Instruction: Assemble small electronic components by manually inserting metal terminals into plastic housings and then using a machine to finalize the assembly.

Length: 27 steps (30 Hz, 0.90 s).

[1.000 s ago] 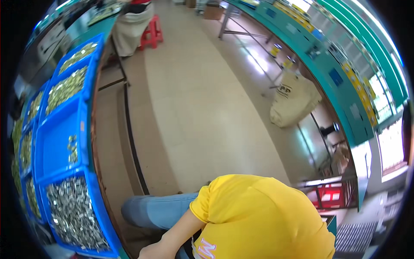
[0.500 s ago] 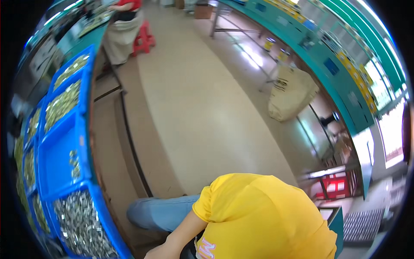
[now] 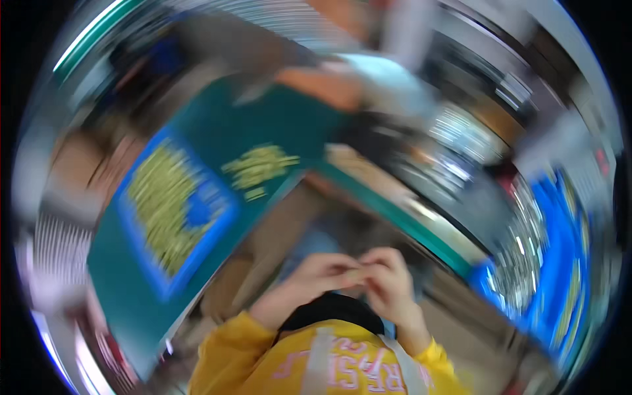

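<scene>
My left hand [image 3: 321, 272] and my right hand [image 3: 393, 283] meet in front of my body, low in the middle of the view. Fingers and thumbs are closed in a pinch, fingertips touching or almost so. Whatever small thing they may hold between them is hidden and blurred. On the green tabletop [image 3: 220, 108] to the left lies a blue tray [image 3: 227, 205] of small yellowish metal pieces [image 3: 158, 197]. Beside it, a loose pile of similar pieces [image 3: 262, 164] rests directly on the table. Neither hand touches the tray or pile.
Another person's arm [image 3: 322, 85] with a pale sleeve reaches over the table's far side. A second green table edge [image 3: 401, 220] runs toward the right. Blue trays [image 3: 556, 210] and silvery metal pieces [image 3: 520, 250] stand at the right, smeared by motion.
My view has swung from the aisle and the row of trays to the green table. Both hands now show, joined in front of me; earlier mainly one forearm was visible at the lower edge.
</scene>
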Tool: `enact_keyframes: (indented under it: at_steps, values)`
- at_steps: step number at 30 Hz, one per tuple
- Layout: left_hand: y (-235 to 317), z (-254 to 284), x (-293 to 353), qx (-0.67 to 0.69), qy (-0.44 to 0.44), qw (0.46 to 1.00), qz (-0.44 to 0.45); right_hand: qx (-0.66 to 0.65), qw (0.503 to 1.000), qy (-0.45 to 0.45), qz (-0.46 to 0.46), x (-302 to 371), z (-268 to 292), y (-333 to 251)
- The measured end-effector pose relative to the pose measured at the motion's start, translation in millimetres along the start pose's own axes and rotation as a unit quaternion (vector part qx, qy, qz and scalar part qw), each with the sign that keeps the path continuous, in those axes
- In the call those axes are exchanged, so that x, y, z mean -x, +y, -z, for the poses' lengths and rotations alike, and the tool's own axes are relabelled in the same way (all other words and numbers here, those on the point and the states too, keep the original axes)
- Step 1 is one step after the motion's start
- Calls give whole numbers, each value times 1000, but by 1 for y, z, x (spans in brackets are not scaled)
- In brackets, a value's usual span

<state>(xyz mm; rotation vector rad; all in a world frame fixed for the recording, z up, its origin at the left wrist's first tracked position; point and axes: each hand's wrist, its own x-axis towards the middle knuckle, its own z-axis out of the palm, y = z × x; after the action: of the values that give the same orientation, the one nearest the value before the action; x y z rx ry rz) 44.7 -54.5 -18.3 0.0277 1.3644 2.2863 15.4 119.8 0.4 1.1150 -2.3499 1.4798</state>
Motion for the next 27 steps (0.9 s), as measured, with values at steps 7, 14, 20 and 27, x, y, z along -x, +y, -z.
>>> enact_keyframes:
  at_steps: [7,14,20,27]
  values:
    - [8,4,17,-24,83,994,-71,11,994,-58,90,-25,-18,-10]
    - [12,9,1,-4,47,992,-119,75,991,-11,108,-30,-18,2]
    - [18,6,-16,-31,7,990,-138,53,994,92,24,-13,-11,-4]
    - [26,-7,-46,-33,18,985,-171,-56,971,206,-110,-3,2,-6]
